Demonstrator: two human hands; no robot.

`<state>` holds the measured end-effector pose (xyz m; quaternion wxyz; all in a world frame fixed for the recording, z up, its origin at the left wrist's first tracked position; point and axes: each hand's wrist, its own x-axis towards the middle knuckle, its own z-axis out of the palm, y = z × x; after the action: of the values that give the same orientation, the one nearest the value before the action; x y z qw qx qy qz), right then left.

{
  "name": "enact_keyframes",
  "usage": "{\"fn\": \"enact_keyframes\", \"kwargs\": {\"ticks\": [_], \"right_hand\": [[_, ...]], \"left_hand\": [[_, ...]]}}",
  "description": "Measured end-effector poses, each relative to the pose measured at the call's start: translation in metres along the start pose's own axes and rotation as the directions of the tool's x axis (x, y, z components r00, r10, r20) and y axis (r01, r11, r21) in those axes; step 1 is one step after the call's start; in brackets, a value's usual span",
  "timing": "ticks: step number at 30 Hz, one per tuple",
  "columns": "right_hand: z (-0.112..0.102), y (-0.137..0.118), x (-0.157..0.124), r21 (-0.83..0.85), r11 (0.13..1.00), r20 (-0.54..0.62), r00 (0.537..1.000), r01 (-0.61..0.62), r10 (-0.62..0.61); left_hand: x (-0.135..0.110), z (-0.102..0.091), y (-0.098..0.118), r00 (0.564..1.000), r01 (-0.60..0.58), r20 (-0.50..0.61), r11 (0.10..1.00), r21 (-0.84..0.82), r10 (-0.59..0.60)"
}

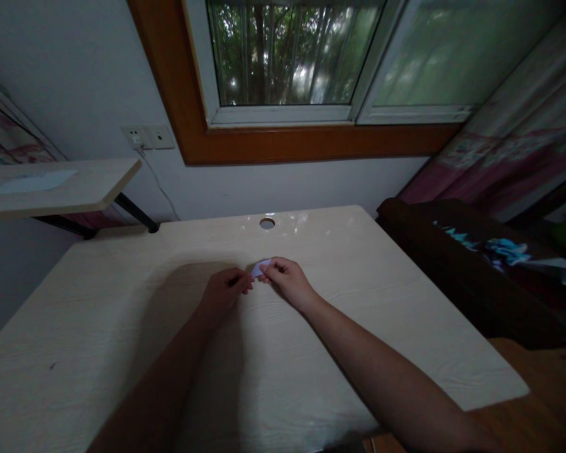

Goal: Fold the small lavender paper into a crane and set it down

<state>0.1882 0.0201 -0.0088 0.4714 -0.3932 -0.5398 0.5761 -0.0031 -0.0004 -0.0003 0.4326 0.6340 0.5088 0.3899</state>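
Observation:
A small piece of folded paper point(260, 268), pale lilac-white, is held between my two hands above the middle of the desk. My right hand point(285, 280) pinches its right side between thumb and fingers. At its lower left corner, my left hand point(225, 290) has thumb and fingertips pressed together on the paper. The fingers cover part of the paper, so its full shape is hidden. Beneath both hands lies the light wood-grain desk top point(306, 371).
A round cable hole point(266, 223) sits near the desk's back edge. On the left, a raised shelf point(89, 189) carries a white sheet point(33, 182). A cable point(158, 182) hangs from the wall socket point(136, 136). Dark furniture point(453, 270) stands right of the desk, below the window.

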Motion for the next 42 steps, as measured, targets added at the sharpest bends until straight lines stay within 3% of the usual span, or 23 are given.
{"fn": "enact_keyframes", "kwargs": {"ticks": [17, 25, 33, 42], "right_hand": [[-0.0006, 0.0046, 0.0032, 0.067, 0.998, -0.084, 0.996, 0.01, -0.005], [0.0001, 0.006, 0.0025, 0.069, 0.997, -0.063, 0.998, 0.022, -0.018], [0.0016, -0.0003, -0.0022, -0.07, 0.995, 0.068, 0.996, 0.07, -0.066], [-0.0001, 0.006, 0.0011, 0.045, 0.998, -0.01, 0.999, 0.04, -0.04]], "left_hand": [[0.0003, -0.0028, 0.0001, 1.0, 0.028, -0.013, 0.999, -0.023, -0.028], [-0.0004, -0.0027, 0.0032, 1.0, 0.018, -0.019, 0.998, -0.065, -0.019], [0.0021, -0.0018, -0.0025, 1.0, 0.014, 0.008, 0.999, -0.04, -0.014], [0.0019, -0.0024, -0.0015, 0.999, 0.045, -0.014, 0.996, -0.075, -0.046]]}}
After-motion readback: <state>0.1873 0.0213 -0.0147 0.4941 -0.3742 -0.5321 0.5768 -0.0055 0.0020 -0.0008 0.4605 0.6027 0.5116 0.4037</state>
